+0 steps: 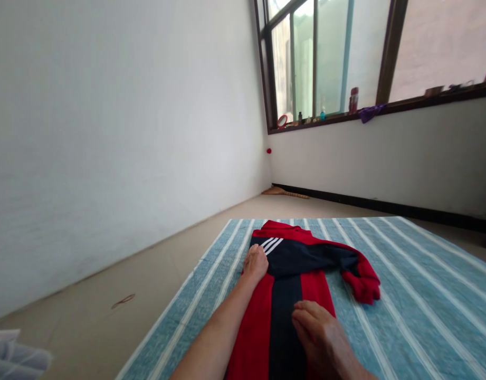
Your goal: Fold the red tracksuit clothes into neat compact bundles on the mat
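Observation:
A red and navy long-sleeved top [287, 295] with three white stripes lies lengthwise on a blue striped cloth. One sleeve [337, 256] is laid across it and reaches out to the right, its red cuff end bent down. My left hand [255, 262] is closed at the top's left edge, beside the white stripes, with the fabric at its fingers. Closer to me, my right hand [324, 332] is over the right part of the top, fingers bent and pressed together. Whether cloth is pinched between them is hidden.
The blue cloth with white stripes [417, 295] covers a broad flat surface. A thin brown loop [123, 301] lies on the floor to the left. White sheets [17, 356] show at bottom left. A broom [284, 192] lies in the far corner; a bottle [353, 100] stands on the windowsill.

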Tool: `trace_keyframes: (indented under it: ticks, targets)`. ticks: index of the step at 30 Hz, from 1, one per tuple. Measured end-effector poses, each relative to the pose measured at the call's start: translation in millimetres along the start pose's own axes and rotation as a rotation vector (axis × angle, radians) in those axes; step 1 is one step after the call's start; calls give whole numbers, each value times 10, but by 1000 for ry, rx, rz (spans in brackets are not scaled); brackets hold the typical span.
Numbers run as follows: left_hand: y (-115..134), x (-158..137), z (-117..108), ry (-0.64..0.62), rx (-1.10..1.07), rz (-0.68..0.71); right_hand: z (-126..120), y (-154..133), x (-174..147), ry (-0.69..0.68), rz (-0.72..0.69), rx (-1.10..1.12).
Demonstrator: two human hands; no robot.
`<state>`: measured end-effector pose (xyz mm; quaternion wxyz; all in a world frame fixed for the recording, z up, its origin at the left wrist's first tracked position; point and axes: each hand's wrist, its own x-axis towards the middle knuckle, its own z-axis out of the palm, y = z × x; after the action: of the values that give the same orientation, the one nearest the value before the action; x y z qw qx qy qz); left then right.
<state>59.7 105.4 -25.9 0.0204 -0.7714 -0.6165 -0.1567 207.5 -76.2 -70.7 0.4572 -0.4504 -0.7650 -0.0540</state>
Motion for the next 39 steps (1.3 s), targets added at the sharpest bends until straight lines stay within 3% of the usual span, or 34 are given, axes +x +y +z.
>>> trace_keyframes:
  ticks: [5, 9, 14, 19, 25, 30, 34, 37, 39]
  targets:
    - [73, 484, 223, -34, -2, -41, 188, 94, -108, 87, -79, -61]
    - [130, 687, 433, -92, -14, -91, 245, 104, -101, 96, -107, -77]
    - [141, 717, 609, -130, -22, -115, 247, 97, -36, 131, -125, -109]
    - [164, 675, 584, -64, -20, -100, 244, 71, -1, 153, -109, -124]
    - [168, 631, 565, 7, -50, 95, 269, 102, 20, 188, -142, -149]
    - [124, 662, 657, -26, -75, 108, 198, 104, 15, 138, -156, -89]
    - [107, 678, 686, -51, -86, 98, -100, 245, 79, 102, -29, -47]
    - [104, 688, 692, -69, -89, 93, -406, 563, 166, 159, 209, -243]
    - [102, 698, 701, -81, -87, 86, -572, 830, 204, 125, 423, -386]
